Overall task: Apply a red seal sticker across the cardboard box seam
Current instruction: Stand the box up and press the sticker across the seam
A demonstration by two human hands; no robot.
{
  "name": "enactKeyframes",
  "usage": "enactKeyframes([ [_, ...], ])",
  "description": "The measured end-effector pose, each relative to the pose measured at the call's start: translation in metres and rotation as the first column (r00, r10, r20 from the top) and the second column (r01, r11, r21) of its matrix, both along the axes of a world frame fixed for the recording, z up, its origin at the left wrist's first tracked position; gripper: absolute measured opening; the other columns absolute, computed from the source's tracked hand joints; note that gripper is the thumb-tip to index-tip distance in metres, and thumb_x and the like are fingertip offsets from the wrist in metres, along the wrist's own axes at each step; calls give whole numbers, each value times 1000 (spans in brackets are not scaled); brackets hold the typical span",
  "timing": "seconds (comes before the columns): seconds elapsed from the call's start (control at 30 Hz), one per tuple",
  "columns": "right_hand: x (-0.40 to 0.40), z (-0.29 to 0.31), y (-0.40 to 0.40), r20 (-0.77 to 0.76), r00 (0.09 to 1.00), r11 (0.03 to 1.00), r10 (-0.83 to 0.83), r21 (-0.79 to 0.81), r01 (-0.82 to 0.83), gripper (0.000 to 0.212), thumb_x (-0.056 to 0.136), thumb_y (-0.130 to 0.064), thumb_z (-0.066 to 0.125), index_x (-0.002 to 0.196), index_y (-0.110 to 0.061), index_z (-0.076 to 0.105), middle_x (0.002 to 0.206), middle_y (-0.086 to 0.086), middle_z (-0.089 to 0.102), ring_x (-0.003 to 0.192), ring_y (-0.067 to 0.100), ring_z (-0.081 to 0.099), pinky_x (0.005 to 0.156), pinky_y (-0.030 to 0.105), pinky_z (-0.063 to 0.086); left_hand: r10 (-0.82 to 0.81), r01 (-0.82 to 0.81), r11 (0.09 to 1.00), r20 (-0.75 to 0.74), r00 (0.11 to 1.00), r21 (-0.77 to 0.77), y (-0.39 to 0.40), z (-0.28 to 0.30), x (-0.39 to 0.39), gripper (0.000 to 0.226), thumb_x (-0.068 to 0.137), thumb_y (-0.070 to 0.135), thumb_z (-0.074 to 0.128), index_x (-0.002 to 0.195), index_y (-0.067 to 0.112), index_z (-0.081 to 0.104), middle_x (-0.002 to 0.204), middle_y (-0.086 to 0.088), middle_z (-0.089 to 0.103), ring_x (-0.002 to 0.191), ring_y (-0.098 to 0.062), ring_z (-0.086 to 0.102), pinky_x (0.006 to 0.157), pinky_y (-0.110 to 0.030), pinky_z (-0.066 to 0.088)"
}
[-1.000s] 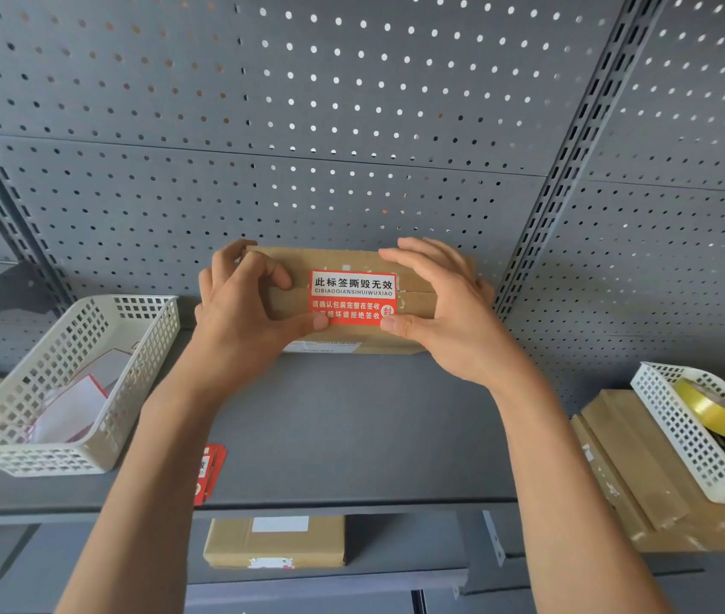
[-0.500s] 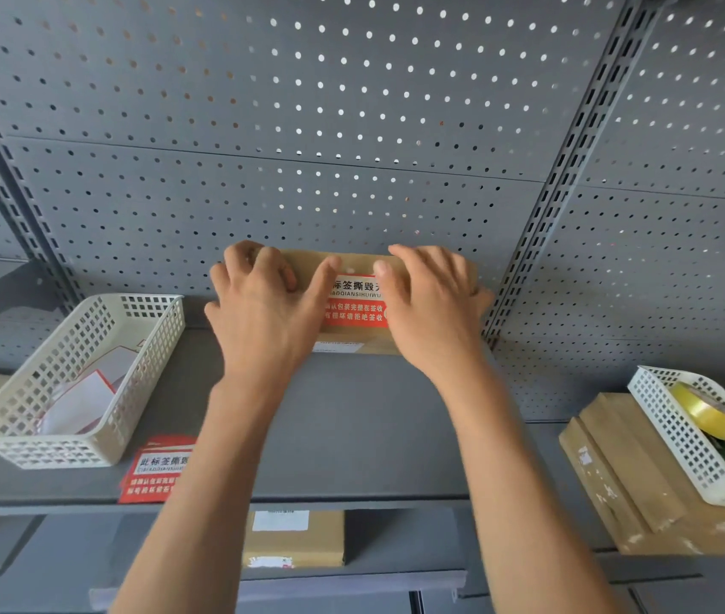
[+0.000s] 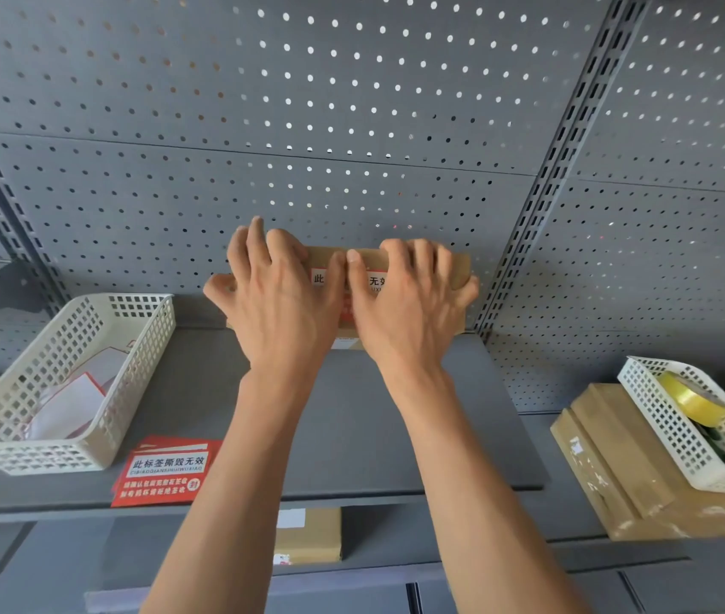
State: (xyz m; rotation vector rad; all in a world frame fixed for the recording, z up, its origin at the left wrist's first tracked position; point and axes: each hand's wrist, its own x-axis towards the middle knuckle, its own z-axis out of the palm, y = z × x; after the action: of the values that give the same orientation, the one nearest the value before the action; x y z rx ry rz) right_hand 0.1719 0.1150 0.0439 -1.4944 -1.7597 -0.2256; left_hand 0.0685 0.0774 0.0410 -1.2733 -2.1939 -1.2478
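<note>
1. We see the box (image 3: pixel 413 263) on the grey shelf (image 3: pixel 351 436), at its back edge, touching the pegboard (image 3: pixel 307 126) behind it.
2. The red sticker (image 3: pixel 329 281) is on the front face of the box, near its middle. Only a small part shows between the two hands, with white and red fields and printed characters.
3. The left hand (image 3: pixel 276 303) lies flat on the left half of the box, fingers spread, thumb up at the box's top edge. It covers the left side of the sticker.
4. The right hand (image 3: pixel 409 308) lies flat on the right half of the box in the same way, fingers spread over the top edge. It covers the right side of the sticker.
5. Both hands press with open palms; neither closes around anything. The two thumbs stand just beside each other.
6. Left of the box, a white basket (image 3: pixel 99 392) stands on the shelf with white papers (image 3: pixel 68 405) inside.
7. In front of the box and to its left, near the shelf's front edge, a stack of red stickers (image 3: pixel 165 471) lies flat.
8. Right of the box, on the next shelf section, a second basket (image 3: pixel 670 427) holds a yellow tape roll (image 3: pixel 688 401) and rests on brown cartons (image 3: pixel 617 471).
9. Below the box, on a lower shelf, one more carton (image 3: pixel 307 536) lies.
</note>
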Motion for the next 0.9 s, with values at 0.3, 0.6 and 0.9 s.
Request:
enactKeyframes([
  [0.3,0,-3,2,-29,999,1000,13,28,-12,42,93,-62,41,106,-32,67,108,-10,65,120,21,52,104,59,29,34,-33,999,-43,999,21,0,1,2,46,92,64,49,92,18,50,103,0,60,120,-30,47,89,-49,32],
  [0.6,6,-4,4,-85,995,998,52,41,-49,35,96,-55,44,110,-35,70,112,-13,67,120,17,51,107,56,27,4,-3,1000,-49,999,10,-2,-1,-2,35,95,53,50,87,19,53,119,3,61,126,-26,42,89,-45,27],
  [0.9,9,-6,6,-214,970,991,112,100,-92,22,97,-35,54,105,-31,74,111,-15,72,120,14,57,108,55,28,-46,46,999,-12,999,17,-8,1,-7,24,100,41,50,99,18,53,114,4,65,130,-24,43,92,-43,26],
])
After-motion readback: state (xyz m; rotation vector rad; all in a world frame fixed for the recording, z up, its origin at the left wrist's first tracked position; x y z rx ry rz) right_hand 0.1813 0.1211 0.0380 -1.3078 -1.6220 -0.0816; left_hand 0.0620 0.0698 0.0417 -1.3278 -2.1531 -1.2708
